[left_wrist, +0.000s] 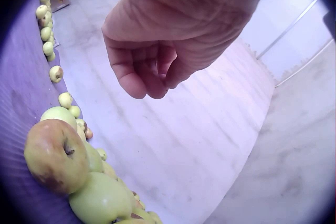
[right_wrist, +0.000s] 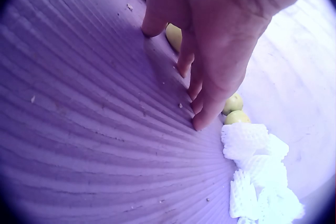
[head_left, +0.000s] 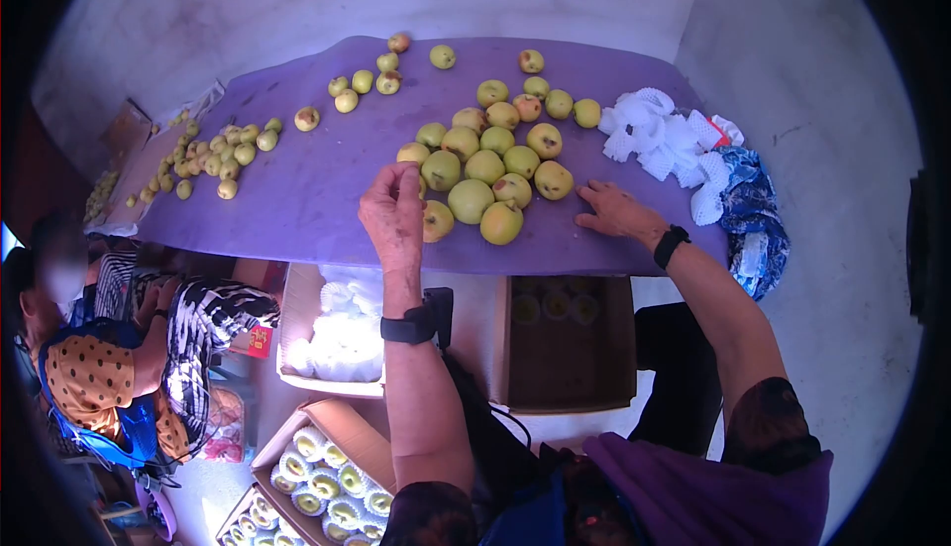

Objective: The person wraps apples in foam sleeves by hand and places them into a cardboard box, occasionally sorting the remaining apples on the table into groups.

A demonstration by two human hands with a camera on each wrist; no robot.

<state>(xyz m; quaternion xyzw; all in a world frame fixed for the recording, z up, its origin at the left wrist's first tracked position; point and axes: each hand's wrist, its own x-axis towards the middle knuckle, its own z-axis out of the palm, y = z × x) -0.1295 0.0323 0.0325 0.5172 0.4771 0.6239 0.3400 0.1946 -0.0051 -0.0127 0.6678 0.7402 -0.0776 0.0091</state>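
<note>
Many yellow-green apples (head_left: 485, 166) lie in a loose group on the purple-covered table (head_left: 327, 184), several with brown or reddish patches. My left hand (head_left: 393, 217) is raised at the group's left edge. In the left wrist view the fingers (left_wrist: 137, 85) of that hand curl in toward the thumb, with nothing visible between them. A brown-blotched apple (left_wrist: 56, 155) sits below it in the same view. To the right of the group, my right hand (head_left: 621, 213) rests with spread fingertips on the cloth, which shows ridges in the right wrist view.
White foam nets (head_left: 654, 135) are heaped at the table's right end beside a blue patterned cloth (head_left: 750, 209). Smaller apples (head_left: 223, 155) spread along the left. Below stand a brown carton (head_left: 565, 378), a white-lined box (head_left: 332, 380) and netted apples (head_left: 322, 485). Another person (head_left: 104, 368) sits at left.
</note>
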